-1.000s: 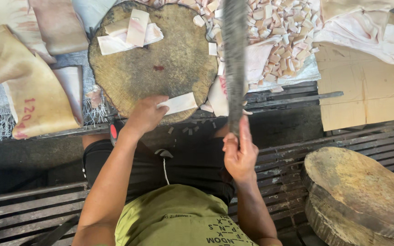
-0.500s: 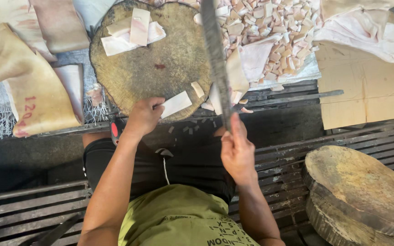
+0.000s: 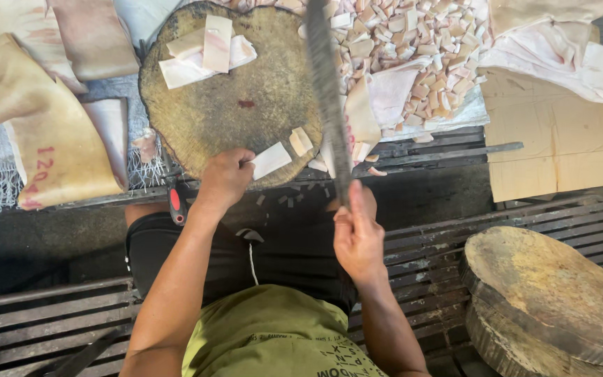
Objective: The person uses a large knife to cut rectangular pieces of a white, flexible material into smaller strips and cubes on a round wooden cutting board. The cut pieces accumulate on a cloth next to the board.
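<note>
A spare round wooden block (image 3: 553, 300) rests on the slatted bench (image 3: 29, 321), near flattened cardboard (image 3: 553, 139).

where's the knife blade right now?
Head view: the blade is held by the right hand, just right of centre, raised over the right edge of the round chopping block, beside the pile of cut pieces.

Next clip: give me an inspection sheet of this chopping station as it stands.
Surface: round wooden chopping block, worn, on a slatted bench.
Job's things: pale strip at the block's near edge; long cleaver blade raised.
Clutter: heap of cut pieces; larger slabs at the far edge; cardboard; second wooden block.
Hands: left hand on the strip; right hand grips the cleaver handle.
Cables: nothing seen.
Surroundings: pale sheets to the left.
</note>
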`<action>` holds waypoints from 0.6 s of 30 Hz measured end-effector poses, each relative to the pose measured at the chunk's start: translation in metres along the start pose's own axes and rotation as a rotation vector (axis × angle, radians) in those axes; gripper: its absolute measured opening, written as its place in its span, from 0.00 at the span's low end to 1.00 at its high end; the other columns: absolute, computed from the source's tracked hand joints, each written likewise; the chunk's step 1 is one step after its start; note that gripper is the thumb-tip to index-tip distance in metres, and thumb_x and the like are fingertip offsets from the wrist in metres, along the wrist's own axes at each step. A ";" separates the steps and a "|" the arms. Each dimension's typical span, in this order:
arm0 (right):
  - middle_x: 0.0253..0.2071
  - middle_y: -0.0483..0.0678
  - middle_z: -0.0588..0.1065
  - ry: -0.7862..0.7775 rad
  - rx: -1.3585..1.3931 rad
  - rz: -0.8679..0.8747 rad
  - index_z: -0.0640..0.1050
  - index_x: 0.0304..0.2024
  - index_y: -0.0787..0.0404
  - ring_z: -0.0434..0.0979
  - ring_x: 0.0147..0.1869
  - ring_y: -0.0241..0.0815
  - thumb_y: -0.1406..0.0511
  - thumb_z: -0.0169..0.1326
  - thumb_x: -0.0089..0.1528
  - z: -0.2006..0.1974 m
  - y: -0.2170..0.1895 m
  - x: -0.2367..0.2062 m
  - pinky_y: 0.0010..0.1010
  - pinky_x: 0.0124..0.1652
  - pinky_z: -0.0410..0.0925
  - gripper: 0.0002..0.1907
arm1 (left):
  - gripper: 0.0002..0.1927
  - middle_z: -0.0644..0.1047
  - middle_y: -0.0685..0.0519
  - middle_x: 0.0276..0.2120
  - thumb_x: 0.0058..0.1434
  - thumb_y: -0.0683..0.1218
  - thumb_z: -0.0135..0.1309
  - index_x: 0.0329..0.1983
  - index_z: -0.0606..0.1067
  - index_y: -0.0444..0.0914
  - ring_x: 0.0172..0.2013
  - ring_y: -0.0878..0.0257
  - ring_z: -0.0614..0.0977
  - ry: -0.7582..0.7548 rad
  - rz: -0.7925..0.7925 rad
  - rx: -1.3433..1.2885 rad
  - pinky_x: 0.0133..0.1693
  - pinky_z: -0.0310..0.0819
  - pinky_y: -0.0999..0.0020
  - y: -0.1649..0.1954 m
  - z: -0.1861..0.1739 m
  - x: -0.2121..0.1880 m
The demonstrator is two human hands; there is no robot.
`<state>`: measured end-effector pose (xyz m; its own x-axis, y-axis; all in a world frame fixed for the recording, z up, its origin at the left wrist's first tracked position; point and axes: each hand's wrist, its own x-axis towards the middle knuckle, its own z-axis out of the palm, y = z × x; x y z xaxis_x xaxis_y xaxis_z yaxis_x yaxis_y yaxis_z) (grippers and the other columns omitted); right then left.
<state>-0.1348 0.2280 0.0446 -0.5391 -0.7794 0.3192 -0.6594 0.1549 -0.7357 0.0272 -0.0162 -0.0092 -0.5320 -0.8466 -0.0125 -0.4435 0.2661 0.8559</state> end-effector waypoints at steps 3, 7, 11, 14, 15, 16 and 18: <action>0.35 0.54 0.78 0.110 0.008 -0.163 0.60 0.74 0.60 0.81 0.29 0.43 0.75 0.50 0.66 0.007 -0.002 -0.002 0.34 0.32 0.76 0.34 | 0.10 0.82 0.42 0.37 0.57 0.43 0.57 0.41 0.81 0.36 0.39 0.44 0.84 0.033 0.062 0.001 0.43 0.77 0.54 0.002 0.003 0.000; 0.28 0.56 0.77 -0.284 -0.376 -0.129 0.65 0.72 0.58 0.78 0.28 0.53 0.73 0.57 0.59 0.031 -0.001 0.001 0.42 0.29 0.71 0.37 | 0.10 0.82 0.41 0.37 0.56 0.43 0.57 0.40 0.81 0.36 0.39 0.42 0.83 0.026 0.079 0.028 0.43 0.76 0.52 0.002 0.003 0.000; 0.29 0.55 0.75 -0.157 -0.201 -0.153 0.64 0.74 0.57 0.76 0.29 0.46 0.74 0.53 0.62 0.018 0.000 -0.001 0.35 0.33 0.73 0.36 | 0.10 0.81 0.40 0.38 0.55 0.42 0.57 0.40 0.81 0.35 0.39 0.41 0.82 0.066 0.141 0.009 0.43 0.76 0.51 0.003 0.007 0.003; 0.23 0.52 0.74 -0.047 -0.075 -0.024 0.63 0.73 0.59 0.71 0.21 0.41 0.74 0.52 0.66 0.000 0.001 -0.005 0.32 0.28 0.71 0.33 | 0.09 0.81 0.39 0.36 0.57 0.42 0.56 0.39 0.81 0.35 0.39 0.41 0.83 0.063 0.112 0.010 0.44 0.76 0.51 0.004 0.010 0.007; 0.27 0.52 0.75 0.038 0.013 -0.066 0.62 0.74 0.59 0.72 0.23 0.41 0.74 0.51 0.68 -0.001 0.001 -0.008 0.31 0.29 0.72 0.32 | 0.09 0.81 0.39 0.36 0.58 0.42 0.56 0.39 0.81 0.34 0.39 0.41 0.83 0.049 0.084 0.012 0.44 0.77 0.51 0.005 0.010 0.008; 0.30 0.52 0.77 0.128 0.102 -0.114 0.60 0.74 0.59 0.73 0.24 0.40 0.74 0.49 0.69 0.000 0.002 -0.009 0.29 0.29 0.72 0.31 | 0.09 0.81 0.39 0.36 0.57 0.42 0.55 0.39 0.80 0.34 0.39 0.41 0.83 0.046 0.088 0.019 0.44 0.76 0.51 0.006 0.011 0.009; 0.23 0.47 0.69 0.085 0.087 -0.159 0.58 0.75 0.61 0.68 0.21 0.37 0.74 0.50 0.68 0.013 0.004 -0.010 0.29 0.30 0.72 0.34 | 0.08 0.81 0.39 0.36 0.57 0.41 0.55 0.38 0.80 0.34 0.38 0.40 0.83 0.038 0.093 0.031 0.44 0.76 0.50 0.007 0.010 0.008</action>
<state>-0.1248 0.2281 0.0308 -0.4767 -0.7354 0.4816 -0.6938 -0.0216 -0.7198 0.0122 -0.0166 -0.0085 -0.5443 -0.8344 0.0866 -0.4159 0.3581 0.8360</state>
